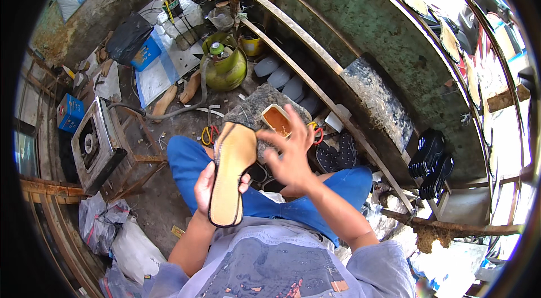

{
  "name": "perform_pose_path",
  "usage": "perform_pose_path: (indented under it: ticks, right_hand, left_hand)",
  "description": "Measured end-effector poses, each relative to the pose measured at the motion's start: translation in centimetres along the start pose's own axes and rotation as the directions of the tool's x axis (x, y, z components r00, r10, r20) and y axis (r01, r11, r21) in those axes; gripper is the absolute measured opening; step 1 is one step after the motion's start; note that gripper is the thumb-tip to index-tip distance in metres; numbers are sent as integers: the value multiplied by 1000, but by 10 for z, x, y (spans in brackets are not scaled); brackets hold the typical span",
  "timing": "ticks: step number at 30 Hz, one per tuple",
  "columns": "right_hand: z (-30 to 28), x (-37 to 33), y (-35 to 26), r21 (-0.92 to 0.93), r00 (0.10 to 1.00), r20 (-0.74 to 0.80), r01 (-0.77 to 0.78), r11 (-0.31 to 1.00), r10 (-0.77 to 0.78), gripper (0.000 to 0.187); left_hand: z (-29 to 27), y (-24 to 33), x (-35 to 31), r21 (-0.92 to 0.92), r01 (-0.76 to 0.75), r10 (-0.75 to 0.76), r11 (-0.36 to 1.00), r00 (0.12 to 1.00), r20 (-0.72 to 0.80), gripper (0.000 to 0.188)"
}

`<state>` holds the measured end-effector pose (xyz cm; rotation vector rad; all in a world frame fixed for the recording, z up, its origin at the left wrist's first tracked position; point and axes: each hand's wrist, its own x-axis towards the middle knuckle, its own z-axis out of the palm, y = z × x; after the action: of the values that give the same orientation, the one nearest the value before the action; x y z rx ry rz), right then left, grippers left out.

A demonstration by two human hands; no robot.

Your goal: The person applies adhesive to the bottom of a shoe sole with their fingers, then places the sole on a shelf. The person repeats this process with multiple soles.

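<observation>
Along the right of your workspace stands a long green wall [372,21], stained dark in patches, with wooden rails [315,78] running in front of it. You sit with your knees apart in blue trousers [189,162]. To your left is a worn metal stove [93,143], its burner facing up, and ahead of you, just left of the rails, stands a round green gas cylinder [225,77] with a hose [186,111] curving off toward the stove. Between you and the cylinder sits a rough grey block [239,109]. Over at the right, near the rails, black sole shapes [426,157] hang in a bunch.

Your tan shoe sole [232,171] is held up above your lap, its wide toe end pointing away from you and its dark-edged heel toward your shirt. Your left hand [204,188] is closed around its narrow middle, thumb at one edge and fingertips showing past the other. Your right hand [294,151] is open with fingers spread, gripping nothing you can see; whether its index finger touches the sole, you cannot tell. Just beyond it, a small tub [274,106] of amber paste [276,120] rests on the block, and red-and-yellow scissor handles [208,135] lie near the block's left side
</observation>
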<state>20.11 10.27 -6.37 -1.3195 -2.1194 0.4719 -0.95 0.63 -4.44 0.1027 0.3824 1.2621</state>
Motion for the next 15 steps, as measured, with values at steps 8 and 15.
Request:
perform_pose_path:
  ticks: [8, 15]
  right_hand:
    - [94, 5, 148, -366, 992, 43, -96, 926, 120, 31]
    - [113, 23, 152, -271, 966, -233, -177, 946, 113, 44]
  left_hand:
    - [-21, 8, -29, -284, 61, -73, 957, 997, -30, 60]
    - [-7, 9, -27, -159, 11, -19, 987, 999, -49, 60]
